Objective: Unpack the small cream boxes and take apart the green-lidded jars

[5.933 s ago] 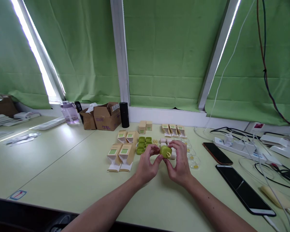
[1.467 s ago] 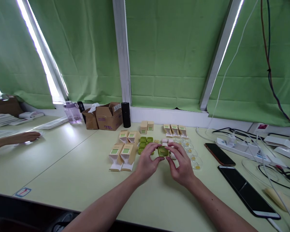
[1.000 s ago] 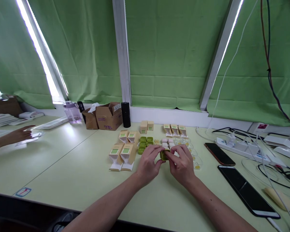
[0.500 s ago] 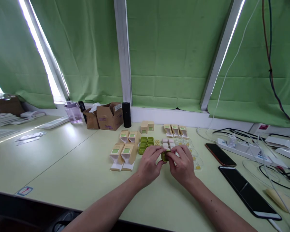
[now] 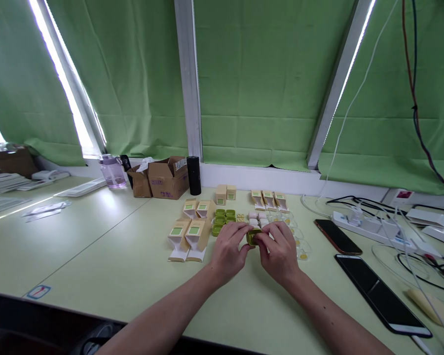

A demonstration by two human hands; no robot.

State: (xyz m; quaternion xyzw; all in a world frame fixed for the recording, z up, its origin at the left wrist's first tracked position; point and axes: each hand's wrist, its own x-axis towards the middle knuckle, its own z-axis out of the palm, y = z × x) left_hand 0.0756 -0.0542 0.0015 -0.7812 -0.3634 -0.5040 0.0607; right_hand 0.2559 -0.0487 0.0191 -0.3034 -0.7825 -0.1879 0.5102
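Observation:
Between both hands I hold a small green box (image 5: 252,237) above the table, its hollow side turned toward me. My left hand (image 5: 230,249) pinches its left side between thumb and fingers. My right hand (image 5: 280,250) grips the right side, fingertips at the opening; whether they hold anything inside is hidden. Several similar green boxes (image 5: 219,220) stand in rows just left of the hands. Beside them lie tiny yellowish pieces (image 5: 240,217). White blocks (image 5: 258,215) sit behind my fingers, partly covered. Clear round plastic pieces with yellow spots (image 5: 302,256) lie right of my right hand.
Open paper cartons with green labels (image 5: 194,230) stand at the left, more cartons (image 5: 268,199) at the back. Two phones (image 5: 338,236), a power strip (image 5: 370,228) and cables occupy the right. A cardboard box (image 5: 168,180), black cylinder (image 5: 194,176) and water bottle (image 5: 112,172) line the back.
The green box has tilted slightly between my fingers, so more of its hollow side faces me. Both hands stay in nearly the same place.

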